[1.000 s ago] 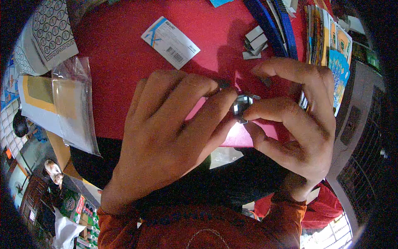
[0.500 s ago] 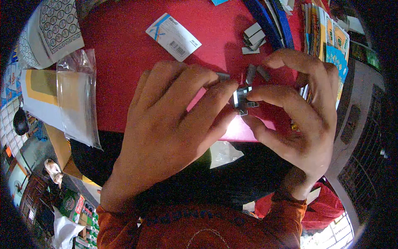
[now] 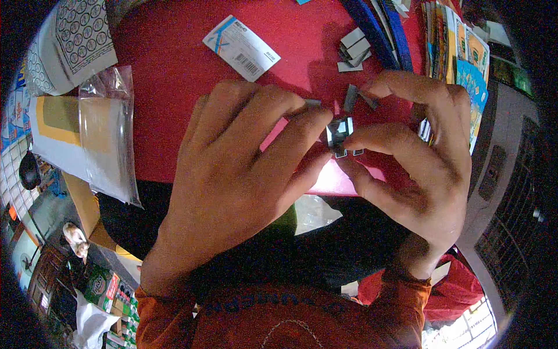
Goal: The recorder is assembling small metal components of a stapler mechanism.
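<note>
Between my two hands, over the red tabletop (image 3: 168, 52), is a small cluster of shiny dark metal strips (image 3: 339, 132) with square, U-shaped ends, looking like staple strips. My left hand (image 3: 244, 145), back upward, pinches its left side between index finger and thumb. The thumb and index finger of my right hand (image 3: 418, 157) close on its right and lower side, while the other fingers curl above. Grey strips (image 3: 351, 98) lie just beyond my fingertips, partly covered by the right hand. A small stack of similar grey-white blocks (image 3: 354, 47) sits farther back.
A white printed card with a barcode (image 3: 241, 48) lies behind my left hand. At left are a clear plastic sleeve (image 3: 107, 139) and a patterned paper sheet (image 3: 81, 43). A blue-edged curved object (image 3: 372, 29) and upright booklets (image 3: 465, 52) stand at right.
The metal strips have turned between my fingers, showing more of their dark, reflective face. My hands stay almost in place, with slight finger shifts.
</note>
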The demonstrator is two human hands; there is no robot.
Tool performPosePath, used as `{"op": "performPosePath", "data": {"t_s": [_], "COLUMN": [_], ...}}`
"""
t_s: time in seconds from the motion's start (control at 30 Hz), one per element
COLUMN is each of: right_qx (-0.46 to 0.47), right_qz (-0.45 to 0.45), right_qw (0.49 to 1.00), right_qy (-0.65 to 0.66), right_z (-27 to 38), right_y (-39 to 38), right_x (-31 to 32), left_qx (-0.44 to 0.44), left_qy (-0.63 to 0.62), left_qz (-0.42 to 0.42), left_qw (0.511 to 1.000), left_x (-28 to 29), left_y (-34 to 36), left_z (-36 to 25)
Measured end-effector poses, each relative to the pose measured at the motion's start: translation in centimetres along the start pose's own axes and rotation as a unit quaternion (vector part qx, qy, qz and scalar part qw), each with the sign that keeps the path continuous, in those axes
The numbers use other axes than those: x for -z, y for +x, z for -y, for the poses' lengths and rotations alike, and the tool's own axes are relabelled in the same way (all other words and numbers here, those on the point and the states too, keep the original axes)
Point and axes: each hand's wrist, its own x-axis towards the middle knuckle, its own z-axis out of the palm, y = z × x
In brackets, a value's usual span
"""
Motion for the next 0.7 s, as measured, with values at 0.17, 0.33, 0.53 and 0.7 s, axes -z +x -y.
{"op": "performPosePath", "data": {"t_s": [0.17, 0.33, 0.53, 0.7], "right_qx": [-0.001, 0.003, -0.047, 0.062], "right_qz": [0.021, 0.014, -0.020, -0.011], "right_qw": [1.000, 1.000, 0.998, 0.988], "right_qy": [-0.021, 0.017, -0.022, -0.138], "right_z": [0.0, -0.1, -0.7, -1.6], "right_y": [0.2, 0.5, 1.0, 1.1], "right_x": [0.3, 1.0, 0.7, -0.6], "left_qx": [0.002, 0.007, 0.015, 0.003], "left_qy": [-0.003, 0.012, 0.014, 0.012], "left_qz": [-0.006, -0.004, 0.003, -0.009], "left_qw": [1.000, 1.000, 1.000, 1.000], "left_x": [-0.2, 0.1, 0.2, -0.4], "left_y": [0.0, 0.0, 0.4, 0.0], "left_z": [0.2, 0.1, -0.2, 0.0]}}
